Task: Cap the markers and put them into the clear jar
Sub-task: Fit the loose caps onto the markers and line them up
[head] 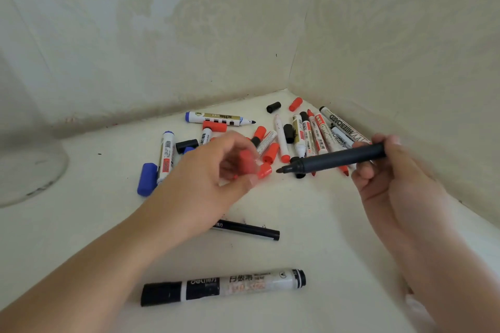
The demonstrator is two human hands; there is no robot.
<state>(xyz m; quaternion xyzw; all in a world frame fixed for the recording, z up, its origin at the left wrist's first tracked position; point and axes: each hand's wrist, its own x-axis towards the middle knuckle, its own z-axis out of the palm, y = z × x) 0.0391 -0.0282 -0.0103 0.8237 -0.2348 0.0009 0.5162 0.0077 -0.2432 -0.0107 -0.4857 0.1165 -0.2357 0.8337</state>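
Observation:
My right hand (389, 178) grips an uncapped dark grey marker (335, 159) by its rear end, tip pointing left. My left hand (213, 170) hovers just left of that tip, fingers curled around a red cap (263, 171); the hand is blurred. Several uncapped markers and loose red, black and blue caps lie scattered on the white table (311, 219) behind the hands, toward the corner. A capped black-and-white marker (224, 286) lies near me, and a slim black marker (249, 229) shows under my left wrist. The clear jar (29, 170) stands at the far left, only partly in frame.
Two patterned cream walls meet in a corner (290, 81) right behind the marker pile. A row of markers (319, 135) lies against the right wall. A blue cap (147, 179) rests left of my left hand.

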